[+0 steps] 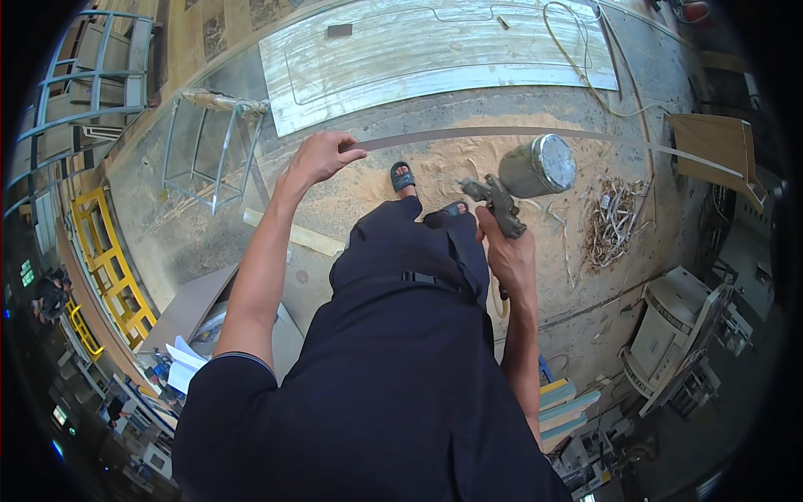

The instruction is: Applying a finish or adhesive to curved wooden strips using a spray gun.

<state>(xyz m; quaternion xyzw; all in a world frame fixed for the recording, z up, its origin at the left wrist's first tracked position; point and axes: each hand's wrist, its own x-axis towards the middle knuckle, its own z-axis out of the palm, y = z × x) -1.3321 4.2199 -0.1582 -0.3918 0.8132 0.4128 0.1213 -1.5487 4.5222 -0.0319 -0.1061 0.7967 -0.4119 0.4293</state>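
My left hand [316,159] is raised ahead on the left, with thumb and fingers closed on a long, thin grey-brown strip [452,134]. From there the strip arcs to the right, passing across the far edge of the bucket in the picture and reaching a brown cardboard box [711,151]. In my right hand [512,258] is a dirt-caked spray gun [502,205], its nozzle end toward the upper left. Part of a pale hose shows below that hand. Just beyond the gun stands a stained round bucket [535,169].
A large pale board [435,58] lies ahead on the dusty floor, with a loose yellowish hose [577,67] over its right end. Tangled strip scraps [617,224] lie right. A metal stand [213,151] and yellow frame [109,263] are left; a machine [669,335] is at right.
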